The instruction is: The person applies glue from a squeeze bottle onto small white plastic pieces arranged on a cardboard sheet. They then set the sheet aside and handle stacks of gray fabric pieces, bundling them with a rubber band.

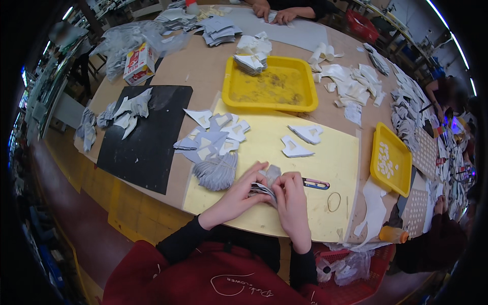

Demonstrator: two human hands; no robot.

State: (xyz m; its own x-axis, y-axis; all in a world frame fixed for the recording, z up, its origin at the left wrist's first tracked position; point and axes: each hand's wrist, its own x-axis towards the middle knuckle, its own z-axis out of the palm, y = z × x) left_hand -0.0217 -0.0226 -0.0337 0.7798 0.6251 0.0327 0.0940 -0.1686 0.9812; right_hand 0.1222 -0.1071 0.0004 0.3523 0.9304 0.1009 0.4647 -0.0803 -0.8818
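A small stack of grey cut pieces [273, 172] is between my hands over the yellow sheet [254, 223]. My left hand [244, 192] is closed round its left side, thumb and fingers on the edges. From the right, my right hand [291, 198] pinches the same stack. To the left of my hands lies a thick bundle of grey pieces [216, 173], with loose grey and white pieces [206, 145] spread behind it. Two white-and-grey pieces [296, 147] lie farther back. A utility knife [316, 184] rests right beside my right hand, and a rubber band [334, 202] is farther right.
A yellow tray [269, 105] with a pile of pieces stands behind; a smaller yellow tray [405, 187] with white bits is at right. A black mat [140, 147] lies left. An orange bottle [393, 234] is near the right edge. Another person's hands [279, 15] work across the table.
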